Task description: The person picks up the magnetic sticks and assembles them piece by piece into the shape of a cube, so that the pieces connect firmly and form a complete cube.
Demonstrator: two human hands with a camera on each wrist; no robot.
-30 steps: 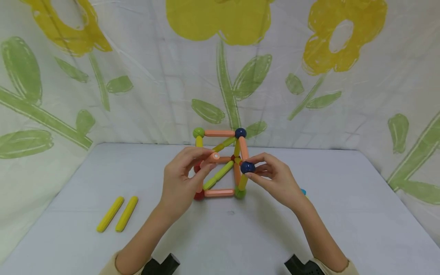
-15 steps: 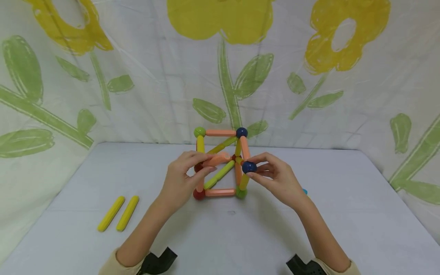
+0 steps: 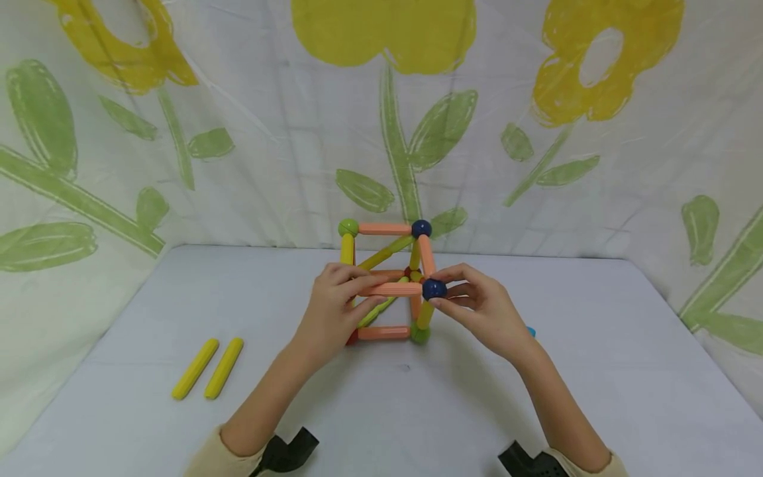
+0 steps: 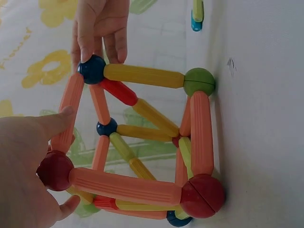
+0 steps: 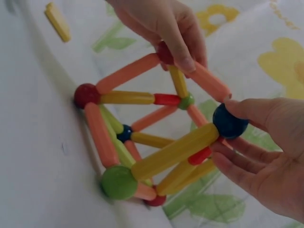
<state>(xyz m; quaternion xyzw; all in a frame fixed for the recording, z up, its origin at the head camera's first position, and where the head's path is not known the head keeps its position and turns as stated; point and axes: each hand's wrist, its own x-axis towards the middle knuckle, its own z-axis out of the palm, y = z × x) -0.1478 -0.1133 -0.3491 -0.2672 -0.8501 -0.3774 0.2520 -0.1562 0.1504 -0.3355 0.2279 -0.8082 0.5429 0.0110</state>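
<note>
A box-shaped frame of building sticks and balls, with a green ball (image 3: 420,332) at its lower right front corner, stands mid-table. My left hand (image 3: 334,301) grips an orange building stick (image 3: 396,289) level along the frame's upper front edge. In the left wrist view that hand's thumb and fingers also lie around the red ball (image 4: 56,171) at the stick's left end. The stick's other end meets a dark blue ball (image 3: 434,289). My right hand (image 3: 484,311) pinches this ball from the right, atop an upright yellow stick (image 5: 175,151).
Two loose yellow sticks (image 3: 224,369) lie on the white table (image 3: 143,318) at the left. A small blue piece (image 3: 531,331) shows behind the right wrist. At the back hangs a cloth (image 3: 268,132) painted with flowers.
The orange stick has swung from pointing toward the camera to lying level, its right end now at the blue ball. My left hand has moved slightly right; the right hand keeps its hold.
</note>
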